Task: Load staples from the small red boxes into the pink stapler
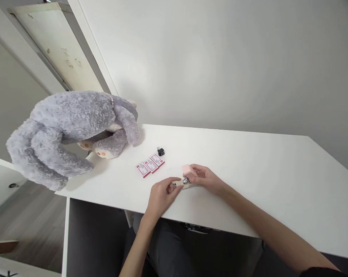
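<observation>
Near the front edge of the white table [263,173], both hands meet over a small pink stapler [187,169]. My right hand [204,177] is curled round the stapler, whose pink top is swung up so a silver metal part shows underneath. My left hand [161,194] pinches at the stapler's near end, a ring on one finger. Whether it holds anything small between the fingertips is too fine to see. Three small red-and-white boxes [150,165] lie side by side just beyond the hands.
A small black object [160,151] sits behind the boxes. A large grey plush animal [72,130] hangs over the table's left corner. A plain wall rises behind the table, and a cupboard door [55,46] stands at upper left. My lap is under the table's front edge.
</observation>
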A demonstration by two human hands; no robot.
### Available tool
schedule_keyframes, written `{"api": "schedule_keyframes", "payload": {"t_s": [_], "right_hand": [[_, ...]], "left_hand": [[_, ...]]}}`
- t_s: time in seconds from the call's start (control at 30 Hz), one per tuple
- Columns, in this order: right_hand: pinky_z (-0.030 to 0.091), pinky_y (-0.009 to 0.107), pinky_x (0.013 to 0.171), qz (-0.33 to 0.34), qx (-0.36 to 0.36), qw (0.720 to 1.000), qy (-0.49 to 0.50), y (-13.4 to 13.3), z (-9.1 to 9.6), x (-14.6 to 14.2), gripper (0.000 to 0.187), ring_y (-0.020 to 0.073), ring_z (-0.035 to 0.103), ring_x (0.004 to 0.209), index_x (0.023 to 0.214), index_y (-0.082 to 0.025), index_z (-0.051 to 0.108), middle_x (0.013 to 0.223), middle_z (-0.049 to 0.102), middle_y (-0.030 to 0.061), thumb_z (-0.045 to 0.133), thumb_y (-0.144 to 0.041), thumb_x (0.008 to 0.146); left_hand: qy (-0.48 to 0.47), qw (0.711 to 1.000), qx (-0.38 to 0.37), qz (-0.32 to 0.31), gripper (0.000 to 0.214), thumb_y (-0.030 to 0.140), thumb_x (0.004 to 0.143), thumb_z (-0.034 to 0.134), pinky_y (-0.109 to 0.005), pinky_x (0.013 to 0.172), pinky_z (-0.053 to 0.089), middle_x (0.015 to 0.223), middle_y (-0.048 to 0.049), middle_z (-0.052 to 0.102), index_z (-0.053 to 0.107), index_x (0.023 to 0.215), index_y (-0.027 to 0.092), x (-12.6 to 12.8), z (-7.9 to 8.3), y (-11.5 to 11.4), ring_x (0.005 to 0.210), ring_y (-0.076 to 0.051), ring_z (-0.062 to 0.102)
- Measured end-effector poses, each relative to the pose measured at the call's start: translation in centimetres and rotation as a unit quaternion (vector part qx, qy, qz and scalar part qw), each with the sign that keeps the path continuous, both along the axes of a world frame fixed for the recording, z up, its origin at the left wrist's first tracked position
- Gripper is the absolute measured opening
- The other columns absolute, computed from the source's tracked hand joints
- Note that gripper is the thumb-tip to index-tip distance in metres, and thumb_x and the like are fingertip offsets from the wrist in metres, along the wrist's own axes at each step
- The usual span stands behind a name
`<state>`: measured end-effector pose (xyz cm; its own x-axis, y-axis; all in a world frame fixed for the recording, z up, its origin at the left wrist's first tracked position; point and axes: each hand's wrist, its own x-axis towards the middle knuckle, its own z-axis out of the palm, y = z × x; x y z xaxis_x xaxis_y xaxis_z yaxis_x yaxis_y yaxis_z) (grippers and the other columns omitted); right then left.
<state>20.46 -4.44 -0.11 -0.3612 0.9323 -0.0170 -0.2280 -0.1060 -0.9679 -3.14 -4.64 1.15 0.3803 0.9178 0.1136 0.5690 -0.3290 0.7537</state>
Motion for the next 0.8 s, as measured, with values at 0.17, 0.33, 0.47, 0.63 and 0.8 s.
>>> {"api": "schedule_keyframes", "payload": {"t_s": [0.17,0.33,0.47,0.63,0.8], "right_hand": [[0.055,0.038,0.086,-0.028,0.015,0.998,0.061,0.9,-0.6,0.7,0.031,0.021,0.065,0.094,0.105,-0.023,0.073,0.113,0.066,0.0071,0.088,-0.037,0.082],[0.057,0.042,0.089,-0.057,0.039,0.995,0.076,1.3,-0.1,1.6,0.022,0.0247,0.064,0.106,0.101,-0.024,0.075,0.118,0.065,0.0087,0.084,-0.037,0.087],[0.056,0.043,0.096,-0.094,0.053,0.994,0.022,1.7,0.4,3.1,0.027,0.0273,0.062,0.115,0.105,-0.024,0.078,0.123,0.067,0.0095,0.087,-0.038,0.084],[0.056,0.044,0.096,-0.109,0.046,0.992,-0.033,2.4,0.3,5.6,0.034,0.0274,0.067,0.11,0.105,-0.024,0.078,0.125,0.07,0.0091,0.091,-0.041,0.079],[0.056,0.044,0.098,-0.112,0.041,0.991,-0.065,2.7,0.1,7.1,0.041,0.0284,0.07,0.11,0.112,-0.022,0.074,0.118,0.075,0.0096,0.089,-0.044,0.08]], "left_hand": [[0.009,1.0,0.009,0.012,0.025,0.039,0.096,0.066,-0.025,0.062,0.037,0.064,0.0057,0.053,0.077,0.113,0.024,-0.1,-0.2,0.0,0.06,-0.012,0.05],[0.006,0.999,0.022,0.027,0.021,0.037,0.098,0.063,-0.026,0.063,0.039,0.066,0.0054,0.052,0.075,0.11,0.023,-0.2,-0.5,0.0,0.061,-0.013,0.051],[0.007,0.998,0.061,0.023,0.02,0.033,0.1,0.059,-0.027,0.066,0.043,0.084,0.0022,0.057,0.071,0.115,0.025,-0.3,-0.7,0.0,0.063,-0.012,0.051],[0.0,0.997,0.071,0.018,0.024,0.029,0.099,0.059,-0.027,0.064,0.046,0.12,-0.0039,0.061,0.065,0.122,0.026,-0.4,-0.6,-0.2,0.06,-0.008,0.05],[-0.017,0.997,0.075,0.007,0.025,0.03,0.101,0.057,-0.028,0.068,0.051,0.139,-0.0057,0.064,0.065,0.124,0.027,-0.4,-0.6,-0.2,0.061,-0.008,0.054]]}}
